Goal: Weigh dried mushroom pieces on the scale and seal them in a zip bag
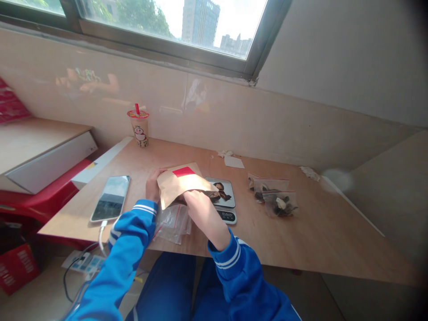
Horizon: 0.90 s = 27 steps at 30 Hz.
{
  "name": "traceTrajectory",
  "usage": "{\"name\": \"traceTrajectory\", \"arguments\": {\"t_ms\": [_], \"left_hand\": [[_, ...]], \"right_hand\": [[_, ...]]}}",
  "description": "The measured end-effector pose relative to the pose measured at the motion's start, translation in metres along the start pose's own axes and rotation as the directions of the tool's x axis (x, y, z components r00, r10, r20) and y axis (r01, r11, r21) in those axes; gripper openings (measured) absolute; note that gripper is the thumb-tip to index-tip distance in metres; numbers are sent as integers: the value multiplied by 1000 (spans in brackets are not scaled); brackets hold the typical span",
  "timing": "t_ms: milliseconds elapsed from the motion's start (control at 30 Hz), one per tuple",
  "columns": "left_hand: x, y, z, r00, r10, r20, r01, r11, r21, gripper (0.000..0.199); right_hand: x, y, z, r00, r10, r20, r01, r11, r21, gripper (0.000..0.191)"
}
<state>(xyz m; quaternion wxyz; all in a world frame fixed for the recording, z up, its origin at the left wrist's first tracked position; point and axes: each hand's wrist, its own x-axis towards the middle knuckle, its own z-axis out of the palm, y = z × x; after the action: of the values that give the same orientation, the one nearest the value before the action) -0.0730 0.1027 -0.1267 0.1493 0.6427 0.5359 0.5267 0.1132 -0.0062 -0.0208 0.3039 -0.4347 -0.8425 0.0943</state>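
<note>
A brown paper bag (177, 185) with a red patch lies tilted on its side, its mouth facing right and toward me. My left hand (154, 185) grips the bag's left edge. Into the mouth reaches my right hand (197, 203), its fingers hidden inside. Just right of the bag is a flat kitchen scale (230, 200), with dark dried pieces (220, 191), perhaps mushrooms, on its plate. Clear zip bags (174, 225) lie beneath and in front of the paper bag. Two filled zip bags (281, 204) with similar dark pieces rest farther right.
At the left, a phone (111, 199) is plugged into a white cable (102, 236). A bubble tea cup (139, 129) with a red straw stands at the back left. Crumpled tissue (225, 153) and a white paper slip (234, 162) lie near the wall; another tissue (310, 173) is farther right.
</note>
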Motion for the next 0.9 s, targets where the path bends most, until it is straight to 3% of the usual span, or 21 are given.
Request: {"name": "traceTrajectory", "arguments": {"t_ms": [67,133,300,433,500,600,733,800,900], "left_hand": [[0,-1,0,1000,-7,9,7,1000,22,37],[0,-1,-1,1000,-26,10,26,998,49,38],[0,3,-4,998,-64,21,61,992,113,38],[-1,9,-7,995,-100,17,97,985,143,36],[-2,11,-8,993,-121,14,118,981,154,34],[-2,13,-9,988,-153,18,148,973,178,33],[-3,15,-11,985,-169,25,161,969,189,33],[-3,16,-11,986,-162,23,155,969,190,33],[-3,16,-11,987,-160,7,155,966,206,31]], "right_hand": [[0,-5,-11,998,22,54,-16,993,-118,36],[0,-8,-24,998,27,60,-19,991,-135,36],[-5,-5,-47,999,51,-8,-49,991,127,24],[-22,10,-59,972,153,-179,-75,921,382,15],[-34,25,-63,922,249,-297,-81,873,480,14],[-52,65,-61,809,418,-412,-137,817,561,22],[-69,131,-44,708,596,-379,-344,760,551,39],[-72,154,-36,702,640,-314,-449,739,502,46],[-70,167,-33,760,631,-156,-504,724,470,48]]}}
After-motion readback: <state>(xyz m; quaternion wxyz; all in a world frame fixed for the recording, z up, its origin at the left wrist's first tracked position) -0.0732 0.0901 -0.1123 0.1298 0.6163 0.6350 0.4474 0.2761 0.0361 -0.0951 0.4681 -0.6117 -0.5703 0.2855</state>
